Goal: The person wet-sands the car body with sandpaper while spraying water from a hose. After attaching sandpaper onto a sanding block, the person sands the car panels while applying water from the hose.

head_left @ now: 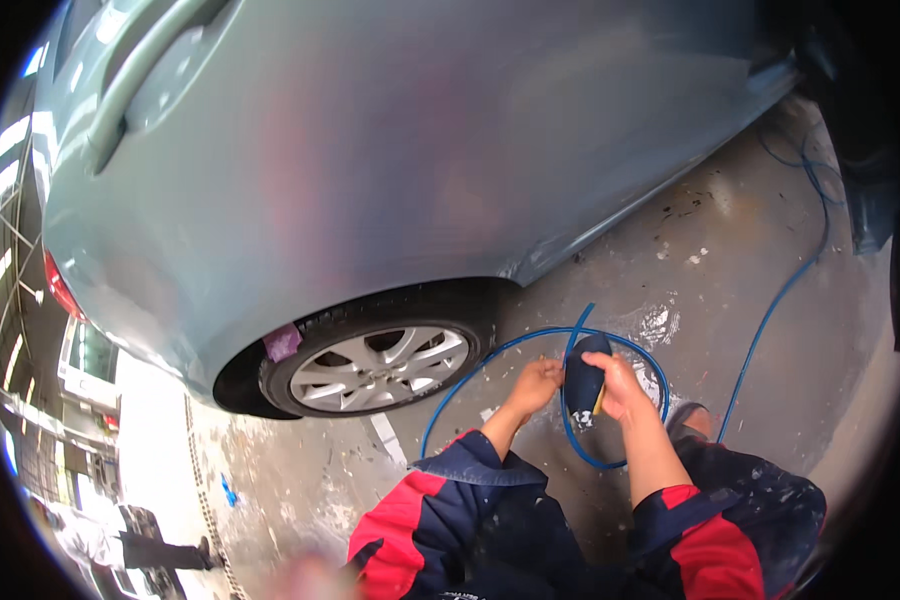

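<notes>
In my right hand (pixel 618 384) is a dark, elongated piece (pixel 582 376), with the thumb pressed over its upper part. A narrow yellow edge shows below these fingers; what kind of thing it is I cannot tell. My left hand (pixel 538 386) is closed, its fingertips drawn together beside the left edge of the dark piece. Whatever those fingers pinch, if anything, is hidden. A blue hose (pixel 652 358) loops on the floor around and beneath both hands, and one stretch of it runs close by the left fingertips.
A grey-green car (pixel 400 150) fills the upper view, with a silver-spoked wheel (pixel 380 372) left of my hands. Purple material (pixel 282 343) sits at the tyre's edge. More blue hose (pixel 770 318) trails on the right across the paint-spotted floor (pixel 660 270). Another person's dark-clad leg (pixel 165 551) shows lower left.
</notes>
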{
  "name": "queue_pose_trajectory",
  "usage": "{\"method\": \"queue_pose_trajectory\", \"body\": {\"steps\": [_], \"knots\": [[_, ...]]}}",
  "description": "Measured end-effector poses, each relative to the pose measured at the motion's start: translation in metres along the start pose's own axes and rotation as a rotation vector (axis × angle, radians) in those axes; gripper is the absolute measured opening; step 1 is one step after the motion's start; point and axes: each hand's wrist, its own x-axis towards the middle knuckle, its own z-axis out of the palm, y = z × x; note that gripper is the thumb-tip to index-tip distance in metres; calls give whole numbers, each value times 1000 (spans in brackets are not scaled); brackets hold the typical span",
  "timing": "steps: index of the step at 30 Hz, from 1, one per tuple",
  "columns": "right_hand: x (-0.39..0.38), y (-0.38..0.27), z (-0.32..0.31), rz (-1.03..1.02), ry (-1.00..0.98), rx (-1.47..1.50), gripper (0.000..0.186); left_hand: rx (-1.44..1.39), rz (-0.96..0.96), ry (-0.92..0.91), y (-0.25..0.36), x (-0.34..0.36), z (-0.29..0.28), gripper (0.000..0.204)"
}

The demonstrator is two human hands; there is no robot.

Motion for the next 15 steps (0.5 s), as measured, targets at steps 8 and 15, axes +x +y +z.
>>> {"method": "queue_pose_trajectory", "body": {"steps": [8, 15], "knots": [[44, 4, 21, -1, 220, -98, 20, 540, 295, 261, 86, -78, -34, 29], [63, 15, 43, -214, 391, -200, 26, 1288, 1159, 1251, 318, -228, -164, 37]]}}
